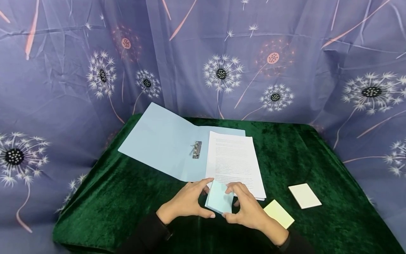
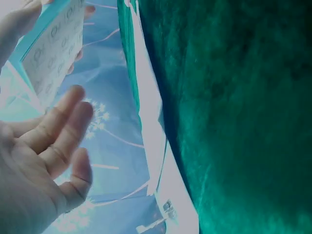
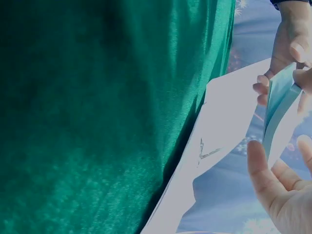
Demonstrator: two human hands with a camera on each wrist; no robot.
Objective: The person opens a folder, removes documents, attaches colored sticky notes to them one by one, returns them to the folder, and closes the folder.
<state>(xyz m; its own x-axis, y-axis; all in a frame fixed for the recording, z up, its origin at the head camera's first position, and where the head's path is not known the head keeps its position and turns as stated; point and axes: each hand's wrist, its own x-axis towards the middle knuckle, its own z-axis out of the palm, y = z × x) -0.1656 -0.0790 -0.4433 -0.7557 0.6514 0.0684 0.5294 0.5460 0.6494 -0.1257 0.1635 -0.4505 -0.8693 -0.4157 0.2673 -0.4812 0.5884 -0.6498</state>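
Observation:
A light blue sticky note pad [image 1: 219, 197] is held up over the lower edge of a printed paper stack [image 1: 234, 162]. My right hand [image 1: 248, 208] grips its right side, thumb at the near edge and a bent finger over the top face. At the left side is my left hand [image 1: 187, 201], index fingertip at the far corner and thumb by the near corner; its other fingers [image 2: 63, 131] spread loosely. Small round prints mark the pad's underside [image 2: 53, 48]. In the right wrist view, a thin upper part of the pad [image 3: 280, 95] stands apart from a curved part.
An open light blue folder [image 1: 161, 141] with a metal clip [image 1: 197, 150] lies behind the hands, partly under the paper stack. A yellow sticky note pad [image 1: 279, 214] sits beside the right wrist, a cream pad [image 1: 305, 195] farther right. Green velvet cloth [image 1: 127, 201] covers the table.

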